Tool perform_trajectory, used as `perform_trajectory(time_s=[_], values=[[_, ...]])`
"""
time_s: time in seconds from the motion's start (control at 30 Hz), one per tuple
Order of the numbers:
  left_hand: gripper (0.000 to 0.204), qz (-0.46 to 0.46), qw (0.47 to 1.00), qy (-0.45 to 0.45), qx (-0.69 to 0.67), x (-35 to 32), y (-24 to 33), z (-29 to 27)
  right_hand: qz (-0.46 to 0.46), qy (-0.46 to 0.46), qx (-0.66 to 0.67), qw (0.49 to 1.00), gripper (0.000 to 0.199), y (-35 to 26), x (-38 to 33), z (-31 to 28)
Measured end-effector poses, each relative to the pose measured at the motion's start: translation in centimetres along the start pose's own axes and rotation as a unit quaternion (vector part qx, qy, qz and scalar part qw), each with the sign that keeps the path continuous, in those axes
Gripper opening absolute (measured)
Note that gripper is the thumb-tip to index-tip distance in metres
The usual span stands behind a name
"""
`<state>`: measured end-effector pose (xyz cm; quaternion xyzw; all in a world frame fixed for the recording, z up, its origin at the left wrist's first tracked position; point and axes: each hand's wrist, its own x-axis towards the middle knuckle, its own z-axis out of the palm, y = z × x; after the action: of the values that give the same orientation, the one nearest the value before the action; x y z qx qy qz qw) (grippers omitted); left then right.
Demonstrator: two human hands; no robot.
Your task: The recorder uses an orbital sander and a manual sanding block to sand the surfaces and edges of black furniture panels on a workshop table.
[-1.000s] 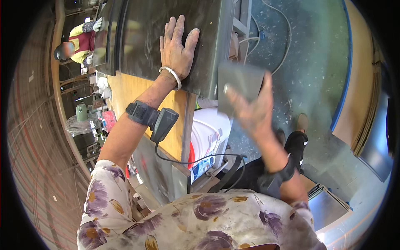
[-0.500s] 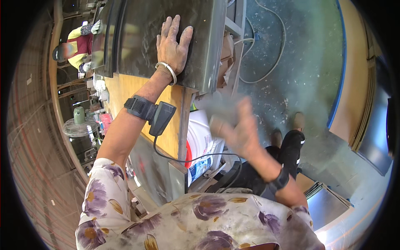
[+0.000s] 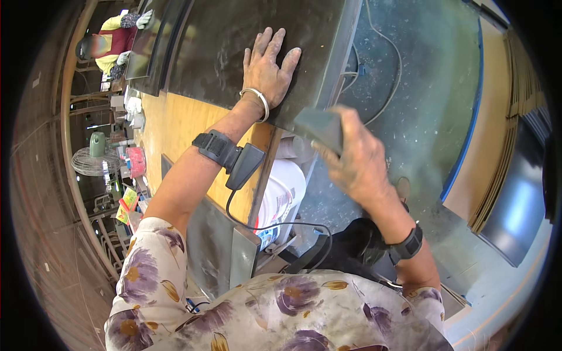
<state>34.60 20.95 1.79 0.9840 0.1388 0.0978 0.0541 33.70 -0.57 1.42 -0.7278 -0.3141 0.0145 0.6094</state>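
My left hand point(image 3: 269, 76) lies flat with fingers apart on a dark, shiny panel point(image 3: 211, 58) with pale dusty smears. My right hand point(image 3: 363, 161) grips a grey-green block point(image 3: 321, 127), whose exact kind I cannot make out. The block is beside the panel's near right corner; whether it touches the edge is unclear. Dust coats the fingers of both hands. A black strapped device point(image 3: 237, 158) sits on my left forearm, its cable running toward my waist. Around my right wrist is a dark band point(image 3: 405, 244).
The panel rests on a wooden bench top point(image 3: 196, 120). Below the bench edge stands a white bucket point(image 3: 285, 184). A pale hose point(image 3: 398, 64) curves over the floor. Stacked sheets point(image 3: 494, 169) lie at right. A gloved co-worker point(image 3: 114, 44) is far left, near a wire-caged fan point(image 3: 96, 164).
My right hand, blurred before, has moved up and slightly right with the block. My left hand appears farther right and a little lower in the picture, still flat on the panel. The view has shifted.
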Motion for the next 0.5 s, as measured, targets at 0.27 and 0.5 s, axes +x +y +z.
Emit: perform_trajectory(time_s=[0.27,0.5], values=[[0.057,0.008,1.000,0.001,0.010,0.0,-0.1,0.1,0.070,0.035,-0.004,0.997,0.054,2.8,3.7,-0.7],[0.056,0.009,1.000,0.004,0.013,0.1,0.0,0.0,0.071,-0.050,0.118,0.989,0.052,1.6,-4.7,2.4]])
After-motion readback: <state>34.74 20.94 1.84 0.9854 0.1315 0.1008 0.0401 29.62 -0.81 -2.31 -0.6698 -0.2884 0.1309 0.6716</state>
